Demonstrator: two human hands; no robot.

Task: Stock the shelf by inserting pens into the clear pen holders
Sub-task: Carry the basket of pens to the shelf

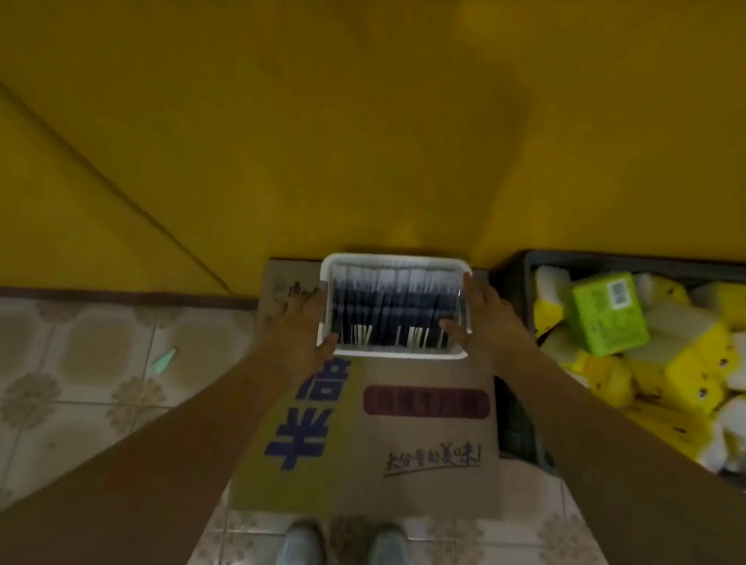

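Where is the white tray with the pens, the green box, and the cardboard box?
white tray [387, 352], head view, on its near rim.
green box [608, 317], head view, middle of its top face.
cardboard box [423, 449], head view, bare printed top below the tray.
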